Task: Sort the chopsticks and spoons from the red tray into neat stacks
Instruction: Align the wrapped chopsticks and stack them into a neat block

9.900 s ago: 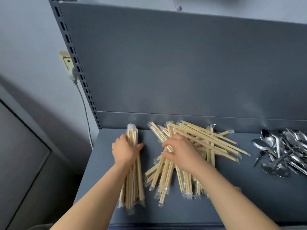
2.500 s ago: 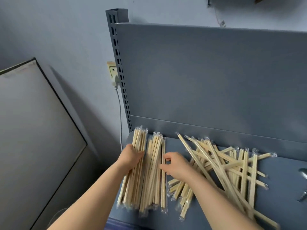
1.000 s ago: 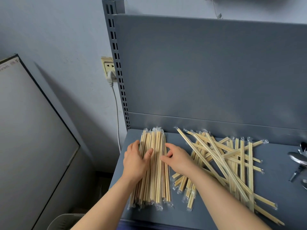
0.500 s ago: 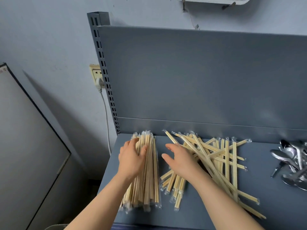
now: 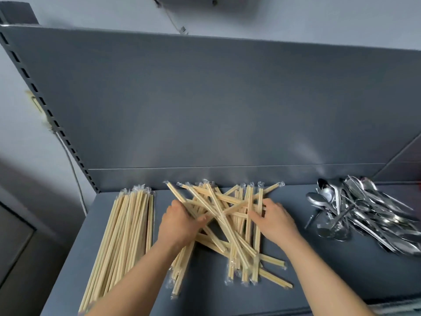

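Note:
A neat stack of wrapped wooden chopsticks point(image 5: 123, 236) lies lengthwise on the left of the grey shelf point(image 5: 319, 270). A loose, crossed pile of wrapped chopsticks point(image 5: 227, 201) fills the middle. My left hand point(image 5: 180, 224) sits at the pile's left side, its thumb and fingers curled round a few sticks. My right hand point(image 5: 276, 221) rests on the pile's right side with fingers stretched flat onto the sticks. A heap of metal spoons point(image 5: 364, 210) lies at the right, apart from both hands.
The shelf's grey back panel point(image 5: 216, 110) rises right behind the piles. A slotted upright point(image 5: 45, 110) marks the left edge, with a wall socket and cable point(image 5: 68, 156) beyond it. A red sliver point(image 5: 419, 186) shows at the far right edge.
My left hand has left the neat stack and moved right onto the loose pile. My right hand has shifted to the pile's right side. The view has swung right, showing the spoons.

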Demonstrator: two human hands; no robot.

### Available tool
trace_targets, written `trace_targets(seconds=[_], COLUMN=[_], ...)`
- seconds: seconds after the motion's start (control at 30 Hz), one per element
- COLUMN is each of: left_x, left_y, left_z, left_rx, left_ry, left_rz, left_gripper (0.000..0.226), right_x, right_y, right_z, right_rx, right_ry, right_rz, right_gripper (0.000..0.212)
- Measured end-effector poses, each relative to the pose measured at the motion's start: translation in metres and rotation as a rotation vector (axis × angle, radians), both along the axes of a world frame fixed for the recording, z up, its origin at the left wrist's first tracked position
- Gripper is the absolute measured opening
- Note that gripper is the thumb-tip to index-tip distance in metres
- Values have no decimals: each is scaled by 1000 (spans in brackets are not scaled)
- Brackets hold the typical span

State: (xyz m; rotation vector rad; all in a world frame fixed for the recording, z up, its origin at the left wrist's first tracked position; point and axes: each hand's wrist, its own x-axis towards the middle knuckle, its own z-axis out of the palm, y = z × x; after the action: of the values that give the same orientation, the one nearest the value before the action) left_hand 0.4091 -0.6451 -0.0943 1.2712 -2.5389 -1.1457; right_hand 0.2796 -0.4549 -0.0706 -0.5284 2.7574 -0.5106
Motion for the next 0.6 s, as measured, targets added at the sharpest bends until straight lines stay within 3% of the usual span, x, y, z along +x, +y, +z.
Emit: trace_targets(seconds=[0.17, 0.3, 0.47, 0.6], left_x=[-14, -23, -29, -30], left_y=[20, 34, 48, 51], left_z=[-3, 1, 1, 0], left_rx=[-99, -105, -112, -32], left_ry=[-38, 12, -6, 53], left_rz=[56, 133, 164, 177], left_gripper=[68, 74, 76, 74], right_x=[-7, -14, -34, -64], right_y=[0, -2, 0, 1], right_z=[-7, -12, -18, -20], right_rx=[-237, -302, -287, -105], right_ry=[-138, -163, -133, -6], right_rz=[84, 229, 363, 456], right_gripper=[34, 44, 38, 53])
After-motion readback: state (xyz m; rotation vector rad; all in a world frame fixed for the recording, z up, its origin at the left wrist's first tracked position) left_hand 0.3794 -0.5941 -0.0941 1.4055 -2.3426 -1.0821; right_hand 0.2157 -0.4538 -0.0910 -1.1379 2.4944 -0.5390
